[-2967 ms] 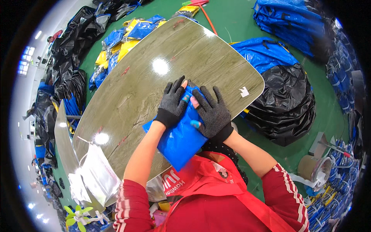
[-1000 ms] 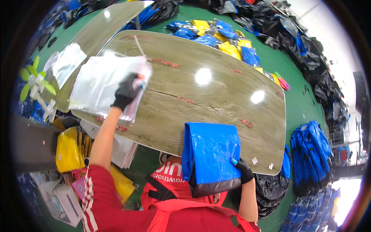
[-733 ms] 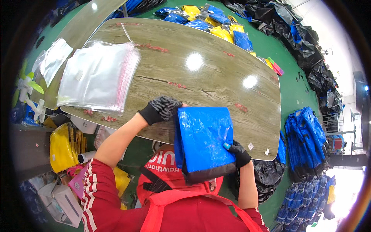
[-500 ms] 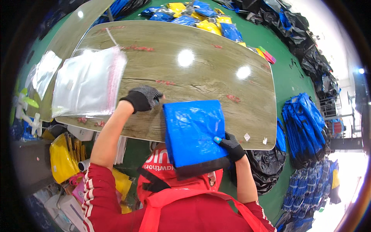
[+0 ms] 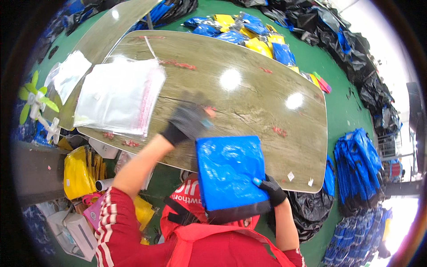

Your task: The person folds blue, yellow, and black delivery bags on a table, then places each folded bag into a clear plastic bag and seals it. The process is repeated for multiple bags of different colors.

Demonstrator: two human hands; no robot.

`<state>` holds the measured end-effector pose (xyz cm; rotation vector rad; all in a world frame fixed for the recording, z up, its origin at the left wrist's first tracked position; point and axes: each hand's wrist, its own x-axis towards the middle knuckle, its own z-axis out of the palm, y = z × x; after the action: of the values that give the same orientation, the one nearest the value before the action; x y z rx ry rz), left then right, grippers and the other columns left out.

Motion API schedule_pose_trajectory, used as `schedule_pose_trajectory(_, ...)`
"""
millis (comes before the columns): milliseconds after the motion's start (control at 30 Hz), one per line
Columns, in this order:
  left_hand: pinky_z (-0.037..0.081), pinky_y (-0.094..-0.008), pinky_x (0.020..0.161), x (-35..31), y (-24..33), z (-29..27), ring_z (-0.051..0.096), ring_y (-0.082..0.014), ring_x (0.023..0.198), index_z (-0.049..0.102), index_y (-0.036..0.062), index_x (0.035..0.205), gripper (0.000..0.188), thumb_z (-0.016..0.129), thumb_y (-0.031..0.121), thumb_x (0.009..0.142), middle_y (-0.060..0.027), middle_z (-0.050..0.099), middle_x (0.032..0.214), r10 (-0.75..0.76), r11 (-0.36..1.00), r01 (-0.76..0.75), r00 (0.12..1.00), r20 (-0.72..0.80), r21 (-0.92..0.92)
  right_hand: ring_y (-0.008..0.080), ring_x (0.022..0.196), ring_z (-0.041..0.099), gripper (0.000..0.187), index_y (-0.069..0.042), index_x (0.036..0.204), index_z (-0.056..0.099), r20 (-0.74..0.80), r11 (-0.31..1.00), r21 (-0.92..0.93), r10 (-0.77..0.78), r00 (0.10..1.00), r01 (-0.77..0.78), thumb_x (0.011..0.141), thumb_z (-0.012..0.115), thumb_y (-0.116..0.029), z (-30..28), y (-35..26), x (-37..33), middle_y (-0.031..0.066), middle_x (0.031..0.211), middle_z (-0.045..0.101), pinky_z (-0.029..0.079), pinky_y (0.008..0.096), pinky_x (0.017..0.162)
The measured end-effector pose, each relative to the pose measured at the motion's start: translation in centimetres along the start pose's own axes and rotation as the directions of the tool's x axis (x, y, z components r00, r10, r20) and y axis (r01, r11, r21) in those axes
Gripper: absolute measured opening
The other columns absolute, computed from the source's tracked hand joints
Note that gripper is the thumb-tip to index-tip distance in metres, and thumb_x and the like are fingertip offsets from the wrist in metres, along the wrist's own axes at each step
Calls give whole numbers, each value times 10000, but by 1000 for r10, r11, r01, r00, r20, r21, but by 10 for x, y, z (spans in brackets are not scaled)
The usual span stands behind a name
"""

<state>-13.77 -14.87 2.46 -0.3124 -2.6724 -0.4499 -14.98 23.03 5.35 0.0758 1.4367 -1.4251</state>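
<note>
A folded blue bag (image 5: 232,171) of shiny plastic, with a black strip along its lower edge, is held in front of me over the table's near edge. My right hand (image 5: 272,190), in a dark knit glove, grips it at the lower right, thumb on top and fingers underneath. Just beyond the bag's upper left corner, my left hand (image 5: 189,120) hovers over the wood-patterned table (image 5: 249,107). That hand wears a dotted grey glove with bare fingertips; motion smears its fingers. To its left lies a stack of clear plastic sleeves (image 5: 118,95) with a pinkish strip.
Blue and yellow packed bundles (image 5: 249,38) lie on the green floor beyond the table. Black plastic sacks (image 5: 371,66) line the far right, with stacked blue bags (image 5: 359,171) nearer. A small fan with green blades (image 5: 38,98) stands at left, above yellow bags (image 5: 79,173).
My left hand has swung rightward, closer to the blue bag's upper corner. The right hand keeps its hold on the bag. The whole view has shifted, with the table lower and further right.
</note>
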Motion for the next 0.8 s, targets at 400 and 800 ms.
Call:
schedule_pose_trajectory(400,431,-456,846,-120,-211,-34,540,-342,969,635,125,848,151,644,247,759,-94,613,967,-598,723,667,735,-320,179,280,1094,580,809,12,1384,402,-97,999,34,-38,995,42,737,765,-312,-28,24,-1,168,1285,547,475,407,945)
schedule_pose_trajectory(800,469,-399,822,-55,-67,-4,595,-326,924,631,78,882,165,646,210,785,-121,646,909,-399,904,390,917,-18,-176,267,1114,572,771,35,1368,418,-151,989,22,-140,979,145,754,748,-296,-43,18,-12,157,1281,554,460,411,968)
